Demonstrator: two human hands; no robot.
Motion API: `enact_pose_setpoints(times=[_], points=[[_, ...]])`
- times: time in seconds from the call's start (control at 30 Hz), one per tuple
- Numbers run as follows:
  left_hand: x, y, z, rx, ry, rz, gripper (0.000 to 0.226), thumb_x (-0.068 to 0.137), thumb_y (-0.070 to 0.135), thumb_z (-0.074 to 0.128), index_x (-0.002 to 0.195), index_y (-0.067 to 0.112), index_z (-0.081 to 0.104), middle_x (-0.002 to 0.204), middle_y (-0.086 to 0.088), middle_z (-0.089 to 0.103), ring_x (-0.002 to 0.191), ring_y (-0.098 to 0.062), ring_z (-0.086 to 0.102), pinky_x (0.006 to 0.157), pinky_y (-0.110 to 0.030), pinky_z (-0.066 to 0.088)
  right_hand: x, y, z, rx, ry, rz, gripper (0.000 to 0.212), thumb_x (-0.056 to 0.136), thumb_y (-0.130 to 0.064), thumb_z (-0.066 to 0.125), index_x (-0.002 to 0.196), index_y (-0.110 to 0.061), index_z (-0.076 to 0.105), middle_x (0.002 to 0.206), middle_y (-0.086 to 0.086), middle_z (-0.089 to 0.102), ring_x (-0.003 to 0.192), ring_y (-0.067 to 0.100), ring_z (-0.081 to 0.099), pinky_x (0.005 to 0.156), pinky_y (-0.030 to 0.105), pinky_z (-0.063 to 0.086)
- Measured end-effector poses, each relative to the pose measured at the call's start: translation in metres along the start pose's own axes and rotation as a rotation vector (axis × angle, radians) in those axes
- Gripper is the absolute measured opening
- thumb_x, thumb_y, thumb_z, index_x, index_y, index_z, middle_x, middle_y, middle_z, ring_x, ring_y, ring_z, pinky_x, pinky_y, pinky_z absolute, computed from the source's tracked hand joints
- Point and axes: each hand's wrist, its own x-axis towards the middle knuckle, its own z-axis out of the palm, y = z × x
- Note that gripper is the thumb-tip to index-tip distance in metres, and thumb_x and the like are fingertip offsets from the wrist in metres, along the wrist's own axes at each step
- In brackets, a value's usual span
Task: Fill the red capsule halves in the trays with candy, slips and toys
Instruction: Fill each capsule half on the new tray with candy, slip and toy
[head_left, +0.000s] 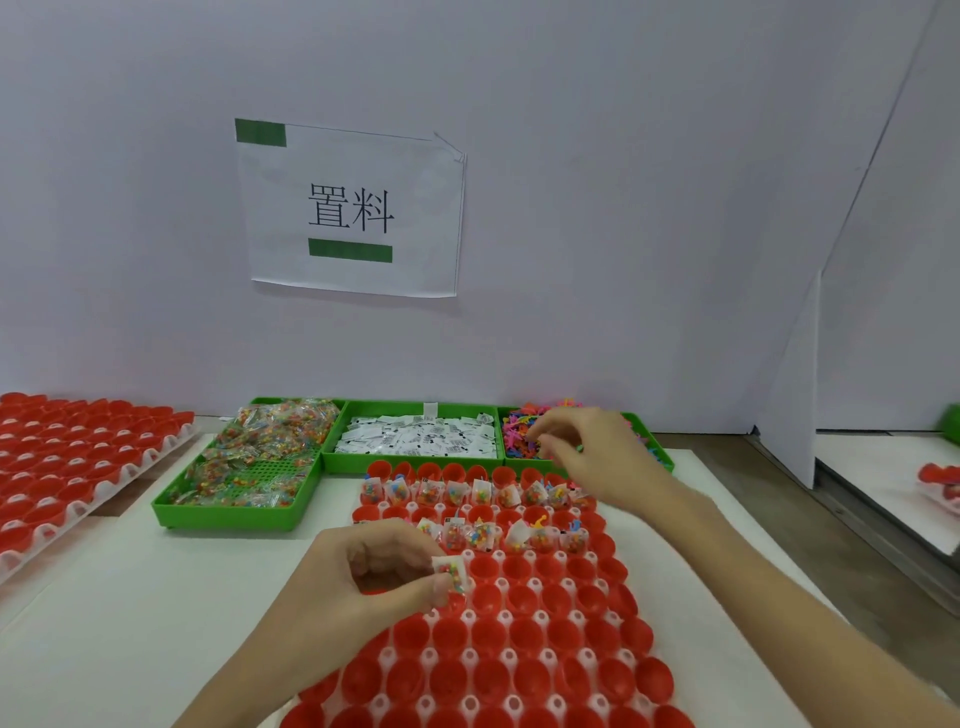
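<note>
Left hand (363, 577): lower centre of the frame, over the left edge of the near tray; its fingers (441, 590) and thumb pinch a small clear candy packet (453, 571) just above a red capsule half.
Right hand (587, 452): centre right, reaching into the toy bin; fingers curled and bunched over the toys, with something small and green at the fingertips. Whether it is gripped, I cannot tell.
Near tray (498, 665): white tray in the lower centre of the frame, filled with rows of red capsule halves (524, 631), open side up.
Filled halves: two rows toward the top of the near tray hold candy packets, white slips and small coloured toys; the rows between and below them look empty.
Candy bin (239, 512): green bin at centre left, heaped with clear packets of coloured candy.
Slip bin (415, 460): green bin in the middle, full of white printed slips (415, 439).
Toy bin (662, 457): green bin at centre right, holding small pink, orange and green plastic toys (519, 434), partly hidden by the right hand.
Second tray (78, 452): at the left edge, more red halves in white trays.
Tabletop (130, 623): white, carrying bins and trays.
Sign (353, 208): white sheet on the wall behind, taped with green strips, printed with two characters.
</note>
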Motion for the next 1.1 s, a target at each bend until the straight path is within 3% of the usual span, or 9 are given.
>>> enact_pose_setpoints(times=[0.1, 0.23, 0.47, 0.67, 0.77, 0.87, 0.93, 1.0, 1.1], points=[[0.001, 0.0, -0.001, -0.029, 0.002, -0.026, 0.014, 0.076, 0.018, 0.087, 0.087, 0.017, 0.08, 0.081, -0.015, 0.078, 0.076, -0.03, 0.077, 0.075, -0.029, 0.062, 0.034, 0.044, 0.001, -0.214, 0.032, -0.009, 0.028, 0.102, -0.004, 0.055, 0.118, -0.016, 0.074, 0.116, 0.004, 0.073, 0.1, 0.016, 0.069, 0.09, 0.028, 0.054], [0.004, -0.002, -0.003, -0.07, 0.033, -0.047, 0.012, 0.077, 0.014, 0.084, 0.088, 0.016, 0.08, 0.082, -0.017, 0.078, 0.077, -0.033, 0.078, 0.07, -0.027, 0.062, 0.046, 0.082, 0.015, -0.656, -0.121, -0.184, 0.039, 0.097, -0.002, 0.06, 0.126, -0.025, 0.07, 0.114, -0.002, 0.062, 0.099, 0.014, 0.057, 0.075, 0.023, 0.038], [0.005, -0.005, -0.007, -0.076, 0.077, -0.06, 0.013, 0.076, 0.015, 0.084, 0.089, 0.016, 0.08, 0.082, -0.017, 0.078, 0.076, -0.032, 0.077, 0.069, -0.025, 0.061, 0.062, 0.08, 0.022, -0.803, -0.196, -0.183, 0.016, 0.097, -0.012, 0.065, 0.107, -0.02, 0.075, 0.109, -0.003, 0.062, 0.101, 0.016, 0.06, 0.077, 0.031, 0.053], [0.006, -0.006, -0.007, -0.062, 0.091, -0.068, 0.015, 0.075, 0.018, 0.085, 0.089, 0.017, 0.08, 0.083, -0.016, 0.079, 0.077, -0.033, 0.077, 0.07, -0.029, 0.062, 0.066, 0.078, 0.035, -0.879, -0.176, -0.204, 0.025, 0.092, 0.006, 0.06, 0.099, -0.017, 0.059, 0.106, 0.002, 0.06, 0.1, 0.021, 0.056, 0.068, 0.03, 0.047], [0.006, -0.008, -0.008, -0.056, 0.11, -0.074, 0.014, 0.075, 0.018, 0.085, 0.088, 0.017, 0.08, 0.083, -0.015, 0.078, 0.078, -0.035, 0.077, 0.071, -0.029, 0.063, 0.062, 0.084, 0.042, -0.83, -0.114, -0.235, 0.028, 0.093, 0.006, 0.06, 0.112, -0.014, 0.057, 0.112, 0.005, 0.058, 0.108, 0.022, 0.053, 0.073, 0.031, 0.051], [0.006, -0.008, -0.008, -0.044, 0.116, -0.063, 0.013, 0.074, 0.021, 0.086, 0.086, 0.019, 0.08, 0.083, -0.014, 0.078, 0.077, -0.032, 0.077, 0.071, -0.026, 0.061, 0.054, 0.086, 0.04, -0.686, 0.013, -0.208, 0.014, 0.101, -0.006, 0.055, 0.114, -0.011, 0.057, 0.111, 0.005, 0.059, 0.107, 0.022, 0.055, 0.083, 0.033, 0.053], [0.006, -0.008, -0.008, -0.027, 0.128, -0.053, 0.015, 0.072, 0.024, 0.087, 0.085, 0.021, 0.08, 0.083, -0.013, 0.078, 0.076, -0.027, 0.077, 0.071, -0.023, 0.06, 0.045, 0.08, 0.033, -0.435, 0.137, -0.133, 0.005, 0.102, -0.012, 0.055, 0.103, -0.009, 0.059, 0.099, 0.005, 0.062, 0.093, 0.022, 0.058, 0.079, 0.031, 0.05], [0.005, -0.008, -0.007, 0.01, 0.144, -0.041, 0.016, 0.071, 0.027, 0.087, 0.085, 0.023, 0.08, 0.082, -0.01, 0.078, 0.078, -0.023, 0.077, 0.074, -0.021, 0.059, 0.033, 0.069, 0.025, -0.148, 0.254, -0.014, 0.004, 0.1, -0.014, 0.061, 0.097, -0.011, 0.061, 0.088, -0.001, 0.063, 0.08, 0.013, 0.06, 0.072, 0.019, 0.047], [0.004, -0.008, -0.005, 0.025, 0.143, -0.018, 0.015, 0.071, 0.028, 0.088, 0.084, 0.027, 0.08, 0.082, -0.008, 0.079, 0.08, -0.019, 0.077, 0.076, -0.019, 0.059, 0.007, 0.047, 0.018, 0.268, 0.361, 0.119, 0.008, 0.097, -0.015, 0.067, 0.105, -0.015, 0.069, 0.086, -0.007, 0.07, 0.078, 0.003, 0.066, 0.068, 0.009, 0.049]])
